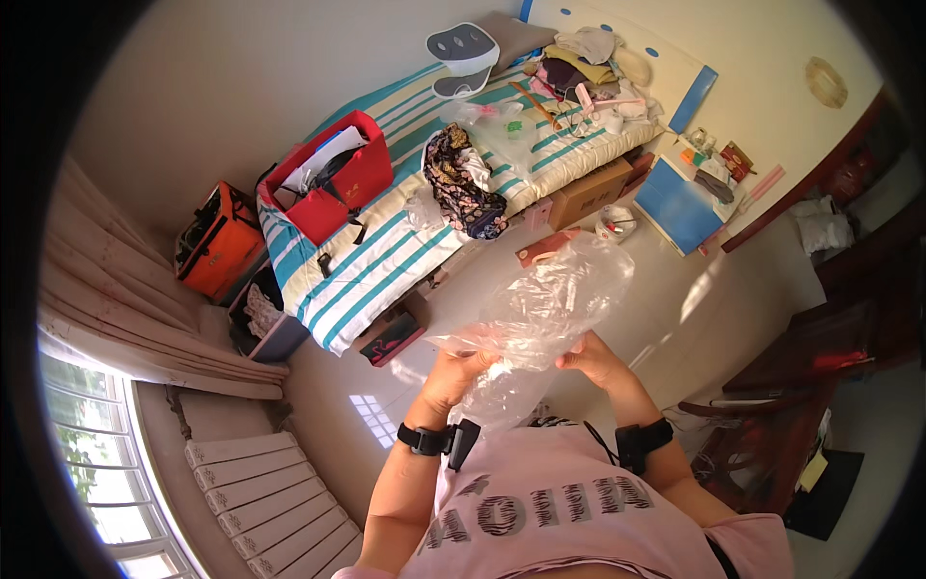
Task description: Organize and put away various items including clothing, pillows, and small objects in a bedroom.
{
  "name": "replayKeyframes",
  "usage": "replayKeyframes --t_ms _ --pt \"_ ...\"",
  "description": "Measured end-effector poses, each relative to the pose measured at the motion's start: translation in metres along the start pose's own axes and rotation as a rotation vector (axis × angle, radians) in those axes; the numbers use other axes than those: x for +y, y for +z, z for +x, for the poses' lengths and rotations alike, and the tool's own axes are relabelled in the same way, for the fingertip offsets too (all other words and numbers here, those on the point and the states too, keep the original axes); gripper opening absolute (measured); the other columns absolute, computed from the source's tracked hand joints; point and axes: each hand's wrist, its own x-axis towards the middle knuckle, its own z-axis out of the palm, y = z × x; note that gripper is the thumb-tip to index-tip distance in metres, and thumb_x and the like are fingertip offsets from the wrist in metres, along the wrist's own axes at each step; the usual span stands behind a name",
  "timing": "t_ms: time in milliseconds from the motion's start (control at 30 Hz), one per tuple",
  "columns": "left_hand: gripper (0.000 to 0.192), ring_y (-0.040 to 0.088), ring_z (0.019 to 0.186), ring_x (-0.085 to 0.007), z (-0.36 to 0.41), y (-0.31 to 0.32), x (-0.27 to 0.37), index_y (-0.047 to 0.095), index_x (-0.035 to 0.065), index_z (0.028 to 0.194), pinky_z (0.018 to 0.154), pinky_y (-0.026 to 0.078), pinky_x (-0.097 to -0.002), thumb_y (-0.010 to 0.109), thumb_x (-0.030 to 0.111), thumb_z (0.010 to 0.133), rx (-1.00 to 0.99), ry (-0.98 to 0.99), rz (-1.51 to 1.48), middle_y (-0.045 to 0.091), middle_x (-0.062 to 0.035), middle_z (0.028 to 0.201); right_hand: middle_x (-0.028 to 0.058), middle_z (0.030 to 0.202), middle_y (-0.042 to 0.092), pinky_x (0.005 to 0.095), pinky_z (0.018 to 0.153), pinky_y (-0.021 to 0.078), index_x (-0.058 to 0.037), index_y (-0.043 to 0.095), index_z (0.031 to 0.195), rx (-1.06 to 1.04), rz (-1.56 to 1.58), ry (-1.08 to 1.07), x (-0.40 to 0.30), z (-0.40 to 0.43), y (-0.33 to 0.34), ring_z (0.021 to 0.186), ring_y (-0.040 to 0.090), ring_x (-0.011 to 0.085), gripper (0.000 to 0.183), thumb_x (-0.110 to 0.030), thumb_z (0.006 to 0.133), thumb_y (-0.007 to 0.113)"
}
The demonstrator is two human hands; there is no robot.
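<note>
A large crumpled sheet or bag of clear plastic [557,297] hangs between my hands, in front of my chest. My left hand [463,373] grips its near left edge, the fingers partly hidden by the film. On the other side my right hand [593,358] pinches the plastic between thumb and fingers. Part of the film drapes below my hands towards my pink shirt. Beyond it, on the striped bed, lie a dark floral cloth [463,184] and a thin plastic bag [506,134] with coloured print.
A red box [362,181] full of items stands on the bed [383,279], near an orange bag [224,250]. Clothes [579,69] are piled at the head end. A blue-and-white cabinet [676,206], a small bin [616,223], a radiator [268,499] and dark red wooden furniture [796,354] surround the floor.
</note>
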Motion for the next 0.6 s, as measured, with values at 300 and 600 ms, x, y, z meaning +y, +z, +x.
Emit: replayKeyframes --t_ms 300,600 --pt "0.032 0.053 0.080 -0.0093 0.097 -0.050 0.020 0.058 0.0050 0.101 0.073 0.042 -0.0232 0.069 0.023 0.077 0.267 0.092 0.086 0.059 -0.0015 0.088 0.0011 0.067 0.057 0.0248 0.055 0.0451 -0.0005 0.060 0.091 0.112 0.051 -0.025 -0.021 0.115 -0.045 0.058 0.055 0.0099 0.023 -0.022 0.087 0.054" --pt "0.051 0.053 0.104 -0.0297 0.237 -0.167 0.045 0.044 0.0046 0.122 0.086 0.041 -0.0298 0.064 0.005 0.075 0.071 0.373 0.923 0.051 -0.0166 0.117 0.0078 0.096 0.055 0.0273 0.075 0.0458 0.0016 0.048 0.113 0.396 -0.150 -0.104 -0.039 0.289 -0.053 0.089 0.055 0.0162 0.036 -0.022 0.087 0.055"
